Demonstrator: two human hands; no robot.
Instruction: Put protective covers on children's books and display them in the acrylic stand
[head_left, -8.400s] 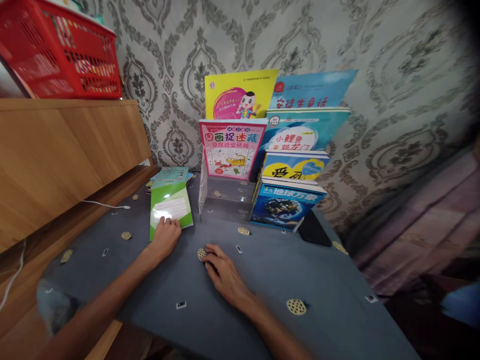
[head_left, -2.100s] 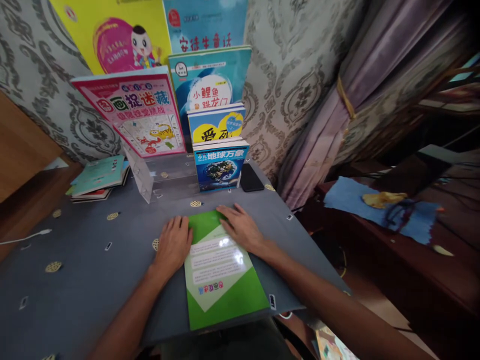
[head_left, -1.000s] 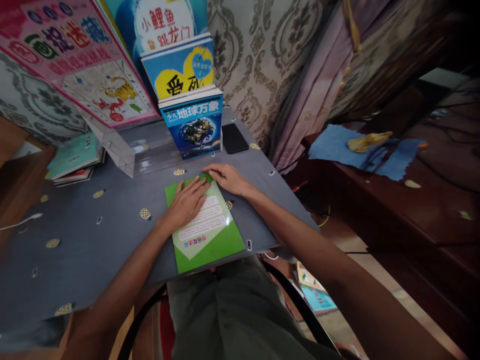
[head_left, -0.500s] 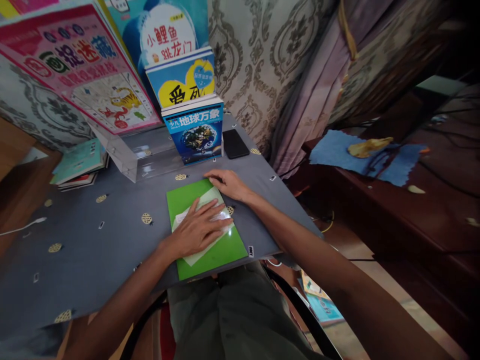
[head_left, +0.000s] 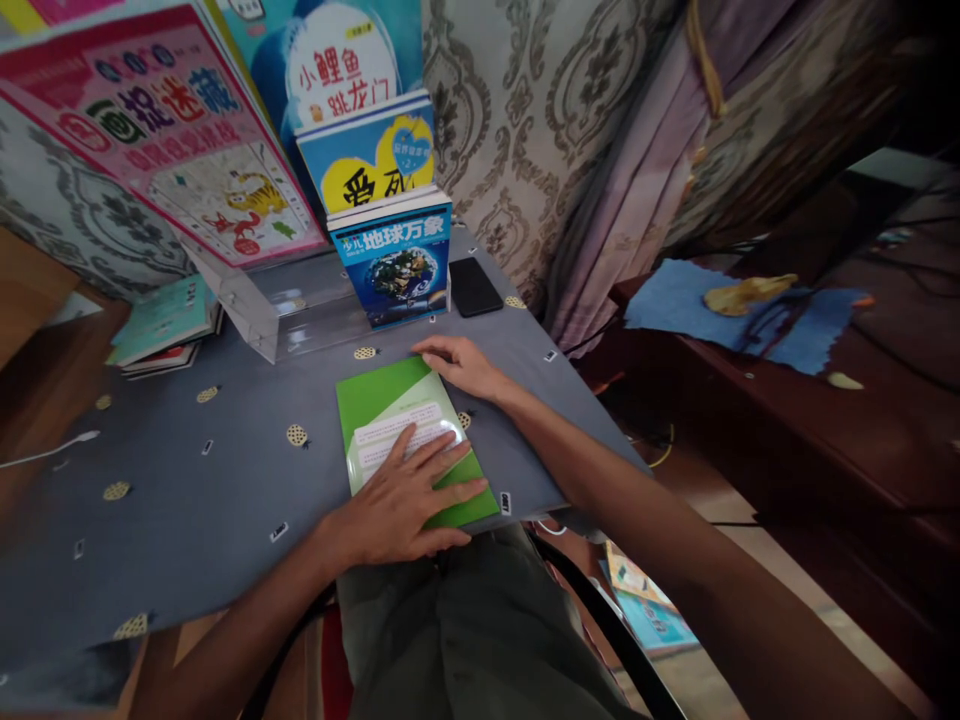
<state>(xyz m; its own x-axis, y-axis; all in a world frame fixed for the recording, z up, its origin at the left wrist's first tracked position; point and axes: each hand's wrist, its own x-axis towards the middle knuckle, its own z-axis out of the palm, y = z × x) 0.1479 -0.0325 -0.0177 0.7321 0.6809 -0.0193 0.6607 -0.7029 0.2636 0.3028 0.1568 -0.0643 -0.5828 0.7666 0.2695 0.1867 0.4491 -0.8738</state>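
Both flat, open hands, left (head_left: 397, 505) and right (head_left: 461, 365), press green book (head_left: 379, 400) at table edge (head_left: 540, 505).

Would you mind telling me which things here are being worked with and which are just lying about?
In hand: green book; left hand flat on it; right hand at its far corner.
Lying about: black phone; stacked books; clear stand; blue cloth.

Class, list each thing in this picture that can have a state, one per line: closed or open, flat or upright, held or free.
Thin green book: closed, flat on the grey table.
Left hand: open, palm flat on the book's near end.
Right hand: open, fingers on the book's far corner.
Blue globe-cover book: closed, upright.
Black phone: flat, screen dark.
Clear plastic stand: front slot unfilled.
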